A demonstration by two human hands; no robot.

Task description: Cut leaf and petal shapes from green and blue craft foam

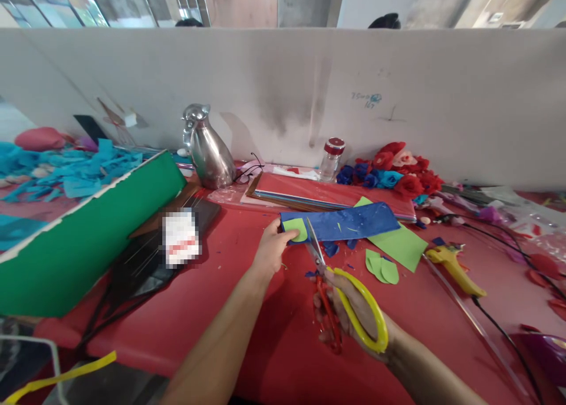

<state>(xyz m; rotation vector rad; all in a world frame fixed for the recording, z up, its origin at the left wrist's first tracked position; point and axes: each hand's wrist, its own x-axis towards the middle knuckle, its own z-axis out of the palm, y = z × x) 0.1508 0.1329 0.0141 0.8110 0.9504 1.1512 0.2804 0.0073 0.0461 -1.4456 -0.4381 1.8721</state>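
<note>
My left hand (270,249) pinches the left end of a blue strip of sheet material (354,222), with a small light green piece (295,227) lying on top of it under my thumb. In my right hand (349,302) is a pair of scissors (362,316) with one yellow and one red handle loop. Their blades point up and away, partly apart, at the strip's near edge just right of the green piece. Small blue scraps (331,249) lie below the strip. A larger light green sheet (400,246) is partly under it, and several green petal-shaped cutouts (382,267) rest nearby.
A yellow glue gun (455,270) with a black cable lies at right. Behind are stacked coloured sheets (305,188), a glass jar (331,160), red and blue fabric-like flowers (409,172) and a steel jug (207,148). A green-sided box (88,234) and a black bag (150,263) occupy the left.
</note>
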